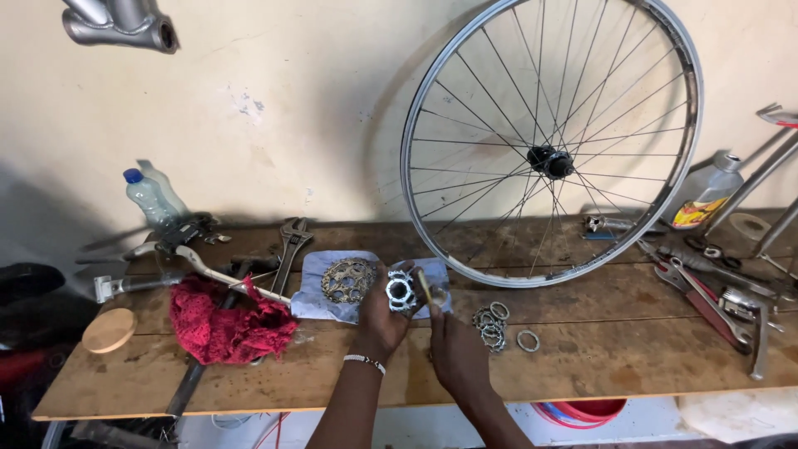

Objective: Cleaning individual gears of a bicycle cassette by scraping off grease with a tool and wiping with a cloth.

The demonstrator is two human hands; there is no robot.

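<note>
I logged the left hand (381, 314) raised over the wooden workbench (582, 366), fingers curled around a small silver sprocket (401, 292) and holding it upright, just in front of the grey cloth (320, 287). The right hand (453, 349) sat just right of the sprocket, fingertips pinched on a thin brush-like tool (425, 288) whose tip met the sprocket's side; I could not tell the tool's exact kind. On the cloth itself lay a larger, darker cassette cluster (347, 280). A loose group of spacer rings (492, 324) lay on the bench to the right of the cloth, near the right hand. A red rag (226, 320) was bunched to the left of the cloth, touching its corner. Behind the cloth and to its right, a spoked bicycle wheel (550, 141) leaned upright against the wall. An adjustable wrench (291, 245) lay just behind the cloth's left edge.
</note>
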